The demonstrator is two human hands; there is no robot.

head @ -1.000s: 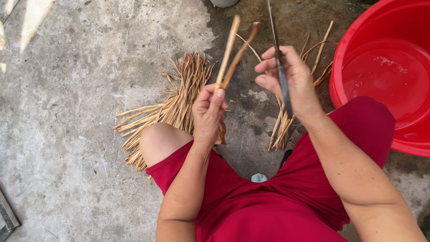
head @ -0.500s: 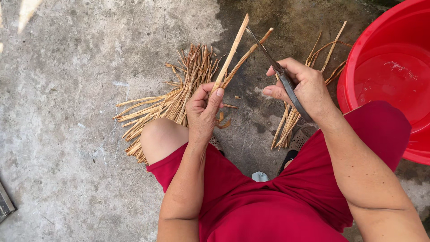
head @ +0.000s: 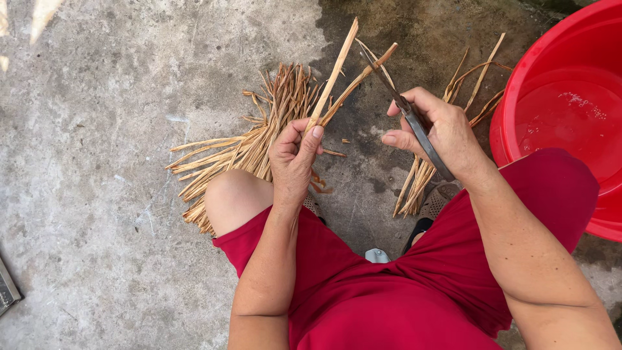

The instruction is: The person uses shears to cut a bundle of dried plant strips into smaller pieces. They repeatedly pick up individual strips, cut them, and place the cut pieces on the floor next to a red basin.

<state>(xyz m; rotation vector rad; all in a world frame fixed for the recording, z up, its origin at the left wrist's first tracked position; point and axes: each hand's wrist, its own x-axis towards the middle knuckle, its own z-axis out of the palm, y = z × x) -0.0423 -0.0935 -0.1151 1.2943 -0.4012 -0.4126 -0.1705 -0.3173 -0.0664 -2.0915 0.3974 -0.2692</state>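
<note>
My left hand point(head: 295, 159) grips a tan split cane strip point(head: 337, 71) near its lower end; the strip forks upward into two halves. My right hand point(head: 437, 133) holds a thin dark metal knife point(head: 405, 110), its blade slanting up-left with the tip touching the right half of the split strip. Both hands hover above my knees, which are covered by red shorts point(head: 402, 285). Beneath the left hand a fan-shaped pile of tan strips point(head: 246, 146) lies on the concrete. A smaller bunch of strips point(head: 466, 84) lies under and behind the right hand.
A large red plastic basin point(head: 570, 110) holding water stands at the right edge on wet dark concrete. Dry grey concrete floor point(head: 97, 194) spreads to the left. A dark flat object point(head: 6, 291) shows at the lower left edge.
The knife has tilted from nearly upright to slanting left, its tip now meeting the split strip. Both hands have shifted slightly lower in view.
</note>
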